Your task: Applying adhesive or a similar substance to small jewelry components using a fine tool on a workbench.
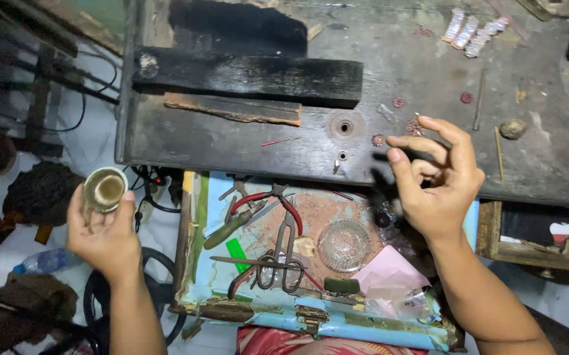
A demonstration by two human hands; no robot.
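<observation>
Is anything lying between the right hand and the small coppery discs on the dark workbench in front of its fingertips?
Nothing visible does. The right hand hovers with fingers pinched just beside the small coppery discs on the dark wooden workbench. The left hand holds a small round metal cup off to the side.

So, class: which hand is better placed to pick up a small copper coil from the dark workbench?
The right hand: it hovers over the workbench beside the copper coils. The left hand holds a small round tin off the bench.

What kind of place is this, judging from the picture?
Probably a small craft or jewellery workshop: a scorched, worn bench, pliers and scissors in an open drawer, and small coiled wire pieces on the bench.
</observation>
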